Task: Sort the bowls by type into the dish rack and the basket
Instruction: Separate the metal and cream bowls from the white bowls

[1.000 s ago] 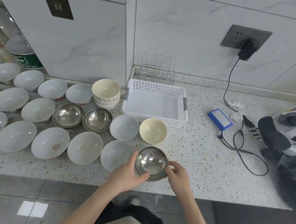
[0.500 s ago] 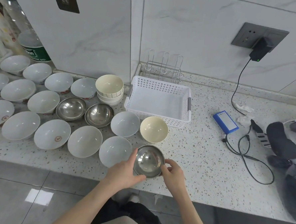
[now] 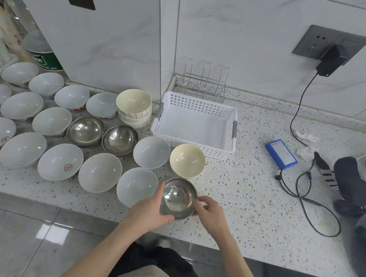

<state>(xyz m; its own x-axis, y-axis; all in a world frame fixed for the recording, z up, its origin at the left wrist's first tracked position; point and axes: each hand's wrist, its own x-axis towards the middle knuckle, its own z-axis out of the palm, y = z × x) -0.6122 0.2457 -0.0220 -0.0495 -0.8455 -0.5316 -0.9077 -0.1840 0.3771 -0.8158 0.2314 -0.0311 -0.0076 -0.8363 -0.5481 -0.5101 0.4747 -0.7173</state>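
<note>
From the head camera, both hands are on the steel bowl (image 3: pixel 178 199) at the counter's (image 3: pixel 249 202) near edge: the left hand (image 3: pixel 150 209) grips its rim at nine o'clock with thumb curled under, and the right hand (image 3: pixel 210 209) pinches the rim at three o'clock. A cream bowl (image 3: pixel 187 160) sits at twelve o'clock of it, just beside; beyond that stands the white basket (image 3: pixel 196 126), and the wire dish rack (image 3: pixel 203 86) stands behind the basket against the wall.
</note>
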